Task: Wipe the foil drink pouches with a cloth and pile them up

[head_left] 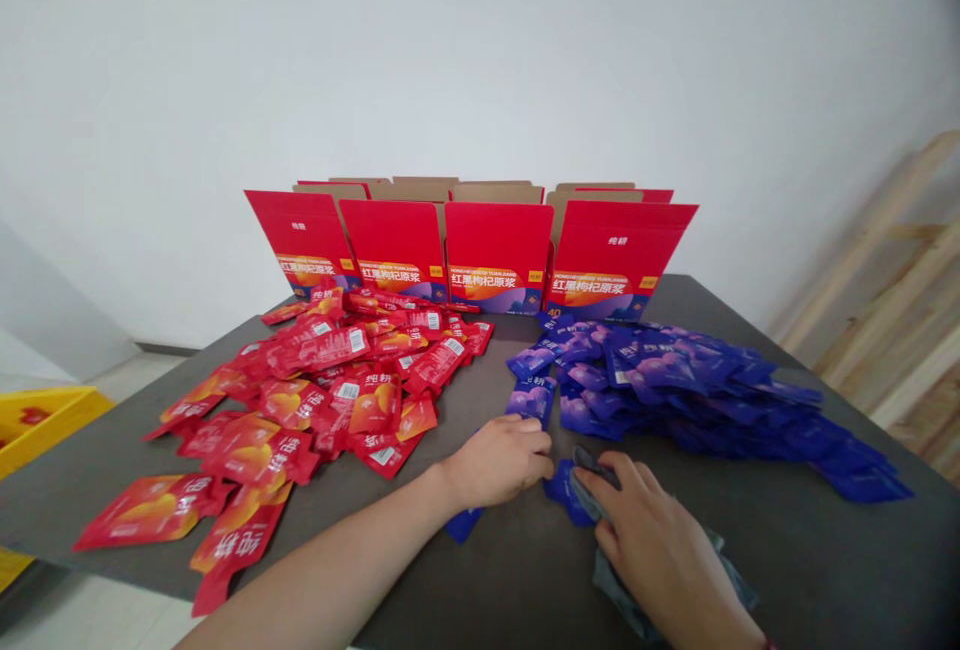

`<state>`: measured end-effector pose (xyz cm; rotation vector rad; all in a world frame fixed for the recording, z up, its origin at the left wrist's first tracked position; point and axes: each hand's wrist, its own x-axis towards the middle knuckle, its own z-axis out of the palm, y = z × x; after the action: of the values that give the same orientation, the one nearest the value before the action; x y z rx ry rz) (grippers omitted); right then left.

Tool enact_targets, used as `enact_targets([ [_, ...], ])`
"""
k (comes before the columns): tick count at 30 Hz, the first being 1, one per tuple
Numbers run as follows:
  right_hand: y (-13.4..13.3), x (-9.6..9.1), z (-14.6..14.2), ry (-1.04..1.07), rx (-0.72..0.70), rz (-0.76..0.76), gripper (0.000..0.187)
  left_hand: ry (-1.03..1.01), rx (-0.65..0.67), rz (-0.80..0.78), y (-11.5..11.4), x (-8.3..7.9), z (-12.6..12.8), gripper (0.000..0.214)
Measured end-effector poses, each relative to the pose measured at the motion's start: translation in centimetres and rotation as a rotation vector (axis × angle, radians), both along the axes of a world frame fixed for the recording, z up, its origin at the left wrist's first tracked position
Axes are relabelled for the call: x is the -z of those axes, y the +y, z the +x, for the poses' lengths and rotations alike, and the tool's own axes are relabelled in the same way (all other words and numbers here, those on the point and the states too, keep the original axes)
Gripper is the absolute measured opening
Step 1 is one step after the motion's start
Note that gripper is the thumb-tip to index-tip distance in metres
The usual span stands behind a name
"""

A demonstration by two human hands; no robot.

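My left hand (501,457) is closed, with its fingers curled down over a blue pouch (463,526) whose end sticks out below the wrist. Most of that pouch is hidden by the hand. Just beyond the knuckles lies another blue pouch (532,397), flat on the dark table (480,590). A grey-blue cloth (628,598) is gripped in my right hand (652,530). Part of the cloth shows between thumb and fingers, and the rest hangs out under the palm. Beside those fingers a blue pouch (564,495) lies against the cloth.
A heap of red pouches (300,400) spreads over the left side. Blue pouches (697,385) are piled on the right. Red cartons (499,248) with raised flaps stand in a row at the back, before a white wall. A yellow crate (56,415) sits off the left edge.
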<state>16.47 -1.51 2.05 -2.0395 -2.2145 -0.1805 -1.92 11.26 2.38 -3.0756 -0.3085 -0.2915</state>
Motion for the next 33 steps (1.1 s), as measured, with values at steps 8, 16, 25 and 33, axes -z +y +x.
enact_targets([
  [8,-1.6,1.8,6.1,0.025,0.201,0.018,0.041,0.007,-0.011,0.003,-0.2,-0.5,0.0,0.014],
  [16,-2.4,3.5,8.8,0.276,0.281,0.036,0.043,-0.092,0.102,-0.164,-1.2,-0.4,0.3,0.021],
  [25,-2.4,4.5,8.6,0.287,0.274,0.125,0.046,-0.536,-0.502,-0.735,2.9,-4.8,4.5,0.024],
  [33,-2.1,4.5,8.4,0.286,0.265,0.161,0.046,-0.428,-0.682,-0.575,10.9,-5.6,11.4,0.019],
])
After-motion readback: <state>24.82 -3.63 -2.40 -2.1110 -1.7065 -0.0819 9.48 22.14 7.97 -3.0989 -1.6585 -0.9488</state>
